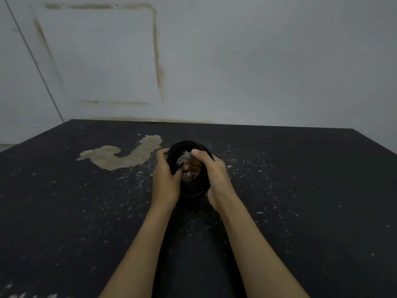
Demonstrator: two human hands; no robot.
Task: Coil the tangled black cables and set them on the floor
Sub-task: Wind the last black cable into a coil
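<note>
Both hands held the black cable coil (189,186), wound into a round ring, between them above the dark floor (300,190) (speckled, with a pale bare patch (120,155)). The left hand (166,179) and right hand (211,175) each kept a tight grip around its sides.

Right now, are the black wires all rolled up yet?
Nearly. The black cable already forms a round coil. The left hand and right hand both grip it above the dark floor, a loose end showing by the left fingers. Left: tucking that end and setting it down.
</note>
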